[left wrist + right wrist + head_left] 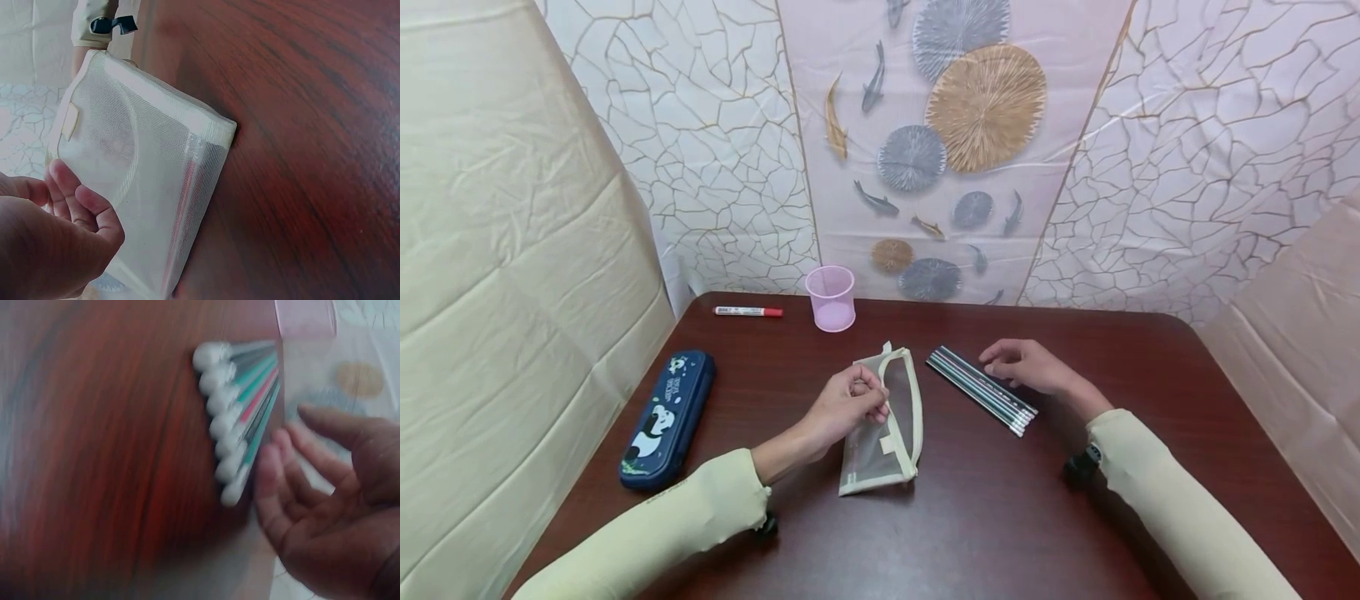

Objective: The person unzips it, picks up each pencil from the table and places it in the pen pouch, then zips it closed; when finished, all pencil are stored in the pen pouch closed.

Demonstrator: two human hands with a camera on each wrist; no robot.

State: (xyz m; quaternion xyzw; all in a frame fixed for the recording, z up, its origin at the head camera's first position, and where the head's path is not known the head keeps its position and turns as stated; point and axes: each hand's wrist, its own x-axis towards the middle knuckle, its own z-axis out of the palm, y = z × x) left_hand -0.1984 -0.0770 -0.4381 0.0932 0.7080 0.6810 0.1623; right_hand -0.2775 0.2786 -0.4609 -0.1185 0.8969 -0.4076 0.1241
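A see-through mesh zip pouch (880, 462) with cream edging lies at the middle of the table, its zip side gaping. My left hand (847, 404) pinches the pouch's rim between thumb and fingers. In the left wrist view the pouch (159, 212) is raised at that side, and a thin reddish stripe shows through the mesh. Several pencils (981, 390) with white eraser ends lie side by side to the right of the pouch. My right hand (1026, 364) hovers beside them, fingers loosely bent with nothing held. The right wrist view shows its fingertips (269, 465) close to the pencils (250, 406).
A navy pencil case (667, 421) with a panda print lies at the left of the dark wooden table (1000, 533). Toward the back edge are a red-capped marker (747, 312) and a translucent pink cup (832, 304). Patterned cloth (730, 167) hangs behind the table.
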